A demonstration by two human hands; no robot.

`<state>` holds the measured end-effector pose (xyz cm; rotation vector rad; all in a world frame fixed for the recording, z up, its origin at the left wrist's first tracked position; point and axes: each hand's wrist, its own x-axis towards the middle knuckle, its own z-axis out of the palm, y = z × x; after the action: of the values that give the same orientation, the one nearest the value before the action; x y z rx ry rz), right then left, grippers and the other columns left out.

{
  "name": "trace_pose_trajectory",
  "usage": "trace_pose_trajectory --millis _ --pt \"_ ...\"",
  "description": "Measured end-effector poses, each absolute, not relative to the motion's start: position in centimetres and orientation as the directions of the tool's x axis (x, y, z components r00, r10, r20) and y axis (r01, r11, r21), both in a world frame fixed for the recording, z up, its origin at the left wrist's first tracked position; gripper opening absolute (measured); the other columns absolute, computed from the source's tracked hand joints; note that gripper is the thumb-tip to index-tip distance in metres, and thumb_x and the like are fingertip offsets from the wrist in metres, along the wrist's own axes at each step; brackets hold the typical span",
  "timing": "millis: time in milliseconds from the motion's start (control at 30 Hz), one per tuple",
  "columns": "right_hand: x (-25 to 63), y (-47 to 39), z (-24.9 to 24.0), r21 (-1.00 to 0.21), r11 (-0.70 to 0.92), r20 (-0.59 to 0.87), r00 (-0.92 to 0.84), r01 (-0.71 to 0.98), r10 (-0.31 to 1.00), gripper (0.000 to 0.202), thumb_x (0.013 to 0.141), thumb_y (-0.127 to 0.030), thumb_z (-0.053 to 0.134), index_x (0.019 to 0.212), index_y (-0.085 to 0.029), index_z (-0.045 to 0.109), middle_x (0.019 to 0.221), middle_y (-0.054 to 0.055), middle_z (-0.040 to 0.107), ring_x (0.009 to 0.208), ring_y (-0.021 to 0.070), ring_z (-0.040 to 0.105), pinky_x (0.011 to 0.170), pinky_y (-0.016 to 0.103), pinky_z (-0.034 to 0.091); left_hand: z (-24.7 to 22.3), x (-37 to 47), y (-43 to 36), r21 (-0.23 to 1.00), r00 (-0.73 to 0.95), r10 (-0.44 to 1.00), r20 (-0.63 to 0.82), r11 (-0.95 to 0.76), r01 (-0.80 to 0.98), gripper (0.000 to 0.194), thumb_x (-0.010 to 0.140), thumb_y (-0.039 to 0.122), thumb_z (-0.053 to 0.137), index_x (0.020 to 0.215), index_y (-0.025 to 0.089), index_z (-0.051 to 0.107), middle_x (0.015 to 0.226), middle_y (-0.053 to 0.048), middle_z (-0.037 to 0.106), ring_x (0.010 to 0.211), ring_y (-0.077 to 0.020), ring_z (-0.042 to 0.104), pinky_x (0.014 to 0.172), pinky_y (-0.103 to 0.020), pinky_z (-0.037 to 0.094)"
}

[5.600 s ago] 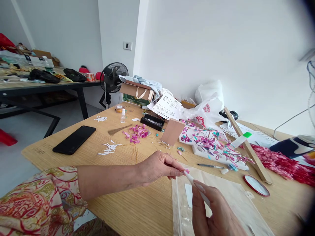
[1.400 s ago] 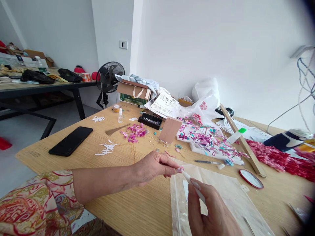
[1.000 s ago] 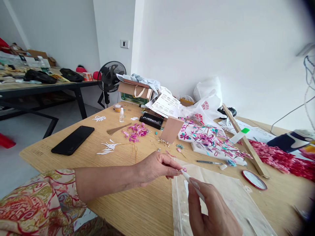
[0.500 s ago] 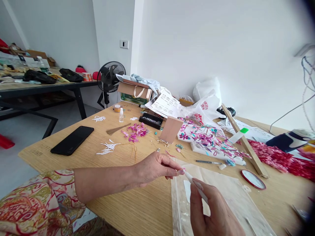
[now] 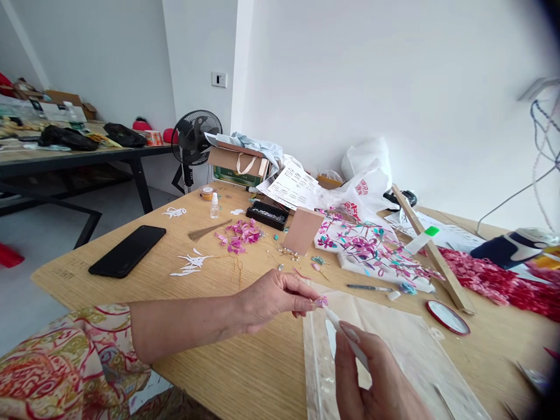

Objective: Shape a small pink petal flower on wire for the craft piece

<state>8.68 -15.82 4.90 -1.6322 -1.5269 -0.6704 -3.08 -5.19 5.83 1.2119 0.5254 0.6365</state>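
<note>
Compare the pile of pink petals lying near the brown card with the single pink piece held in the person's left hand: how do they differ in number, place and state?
The pile of pink petals is many loose pieces; the pink piece is one. The pile rests untouched on the wooden table; the piece is pinched in the left hand, off the surface, with the white stick from the right hand at it. Both are pink.

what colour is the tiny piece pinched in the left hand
Pink, a small petal-like piece pinched at the left hand fingertips; the head view shows it.
</note>
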Motion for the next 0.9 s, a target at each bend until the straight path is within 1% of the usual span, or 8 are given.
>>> trace_pose_trajectory --millis 100,167,333,400,533,667,900 --pt "8.53 -15.87 4.89 -0.194 0.010 0.828 0.158 0.981 0.538 0.013 0.081 -0.026 0.045 0.079 -0.019 0.056 0.063 0.001 0.063 0.048 0.0096 0.057 0.034 0.020 0.027 5.76 -3.08 -5.18 0.939 0.719 0.689 -0.088 0.299 -0.172 0.017 0.058 0.027 0.069 0.071 0.017 0.068 0.070 0.001 0.057 0.059 -0.0048 0.045 0.057 -0.019 0.033" --pt "8.43 -15.81 4.83 -0.196 0.006 0.835 0.164 0.981 0.525 0.014 0.081 -0.026 0.045 0.078 -0.019 0.056 0.063 0.001 0.064 0.049 0.0102 0.057 0.033 0.020 0.027 5.88 -3.04 -5.26 0.914 0.719 0.684 -0.124 0.361 -0.185 0.017 0.056 0.026 0.070 0.071 0.017 0.068 0.069 0.001 0.058 0.059 -0.0044 0.045 0.058 -0.019 0.033" --pt "8.25 -15.56 4.47 -0.233 0.071 0.810 0.153 0.970 0.567 0.016 0.081 -0.027 0.043 0.081 -0.018 0.056 0.069 0.003 0.066 0.050 0.0106 0.058 0.034 0.020 0.031 6.32 -2.84 -5.56 0.868 0.726 0.664 -0.180 0.454 -0.200 0.018 0.055 0.023 0.071 0.070 0.015 0.067 0.061 0.001 0.057 0.055 -0.0038 0.044 0.057 -0.018 0.034" --pt "8.32 -15.53 4.43 -0.235 0.073 0.809 0.153 0.969 0.567 0.015 0.081 -0.026 0.043 0.081 -0.018 0.057 0.069 0.003 0.066 0.050 0.0108 0.058 0.034 0.020 0.031 6.31 -2.78 -5.58 0.859 0.734 0.657 -0.174 0.465 -0.213 0.017 0.055 0.023 0.071 0.070 0.015 0.067 0.061 0.002 0.057 0.054 -0.0034 0.044 0.057 -0.017 0.034" --pt "8.62 -15.65 4.76 -0.216 0.042 0.842 0.165 0.975 0.513 0.013 0.080 -0.026 0.046 0.079 -0.019 0.057 0.064 0.003 0.065 0.049 0.0119 0.059 0.035 0.021 0.032 6.11 -2.80 -5.47 0.850 0.738 0.655 -0.160 0.472 -0.235 0.018 0.055 0.022 0.071 0.071 0.016 0.067 0.064 0.002 0.058 0.056 -0.0034 0.046 0.059 -0.018 0.034" --pt "8.69 -15.80 5.08 -0.230 0.041 0.855 0.182 0.972 0.485 0.010 0.079 -0.024 0.047 0.078 -0.019 0.056 0.062 0.003 0.064 0.050 0.0124 0.059 0.036 0.021 0.032 6.10 -2.85 -5.43 0.857 0.734 0.659 -0.167 0.465 -0.222 0.019 0.055 0.023 0.071 0.072 0.016 0.067 0.064 0.002 0.058 0.056 -0.0033 0.046 0.059 -0.018 0.034" --pt "8.53 -15.64 4.85 -0.223 0.035 0.847 0.176 0.974 0.502 0.011 0.080 -0.024 0.046 0.080 -0.018 0.055 0.063 0.003 0.064 0.053 0.0120 0.059 0.036 0.021 0.031 6.42 -2.73 -5.66 0.853 0.735 0.655 -0.173 0.474 -0.221 0.018 0.055 0.022 0.071 0.070 0.015 0.067 0.062 0.002 0.057 0.055 -0.0031 0.045 0.058 -0.018 0.033"
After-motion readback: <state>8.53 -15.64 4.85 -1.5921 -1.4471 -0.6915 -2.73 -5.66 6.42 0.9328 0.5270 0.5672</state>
